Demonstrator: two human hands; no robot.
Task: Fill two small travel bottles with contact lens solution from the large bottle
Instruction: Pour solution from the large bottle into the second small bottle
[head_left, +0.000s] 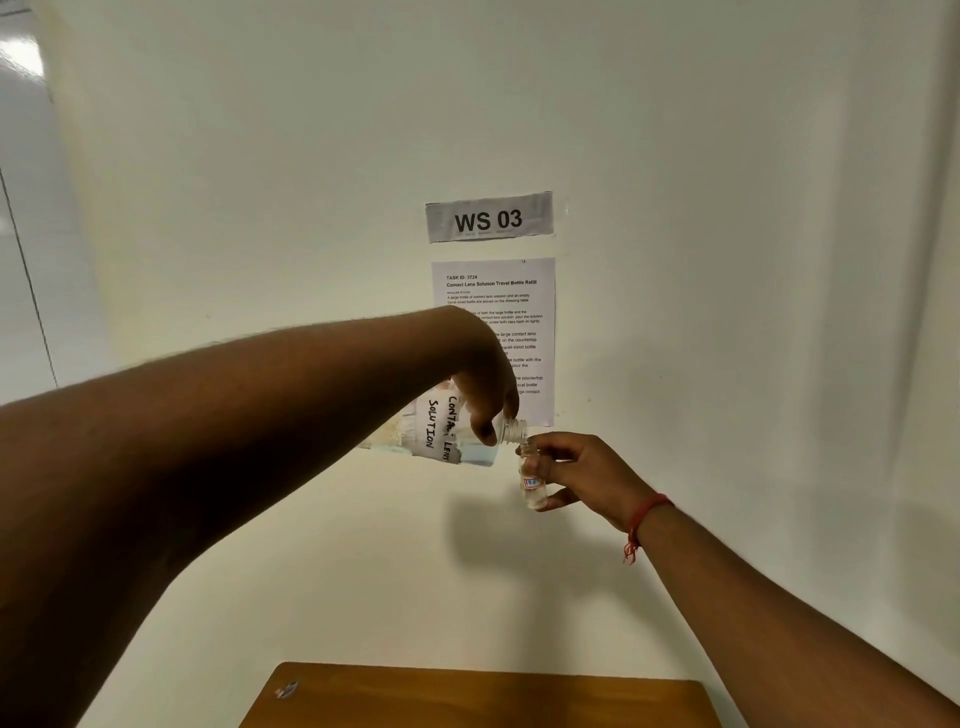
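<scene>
My left hand (485, 387) grips the large clear bottle (441, 431) from above, near its neck. The bottle lies almost level in the air, its white handwritten label reading "Contact Lens Solution", its uncapped threaded mouth pointing right. That mouth touches the open top of a small clear travel bottle (532, 480) with a red and blue sticker. My right hand (582, 470) pinches the small bottle upright between thumb and fingers. Some liquid sits in the large bottle. Only one travel bottle is in view; no caps show.
A brown wooden table (483, 696) fills the bottom middle, with a small pale object (287, 690) near its left corner. On the white wall hang a "WS 03" sign (488, 217) and a printed task sheet (493, 322). A red thread circles my right wrist.
</scene>
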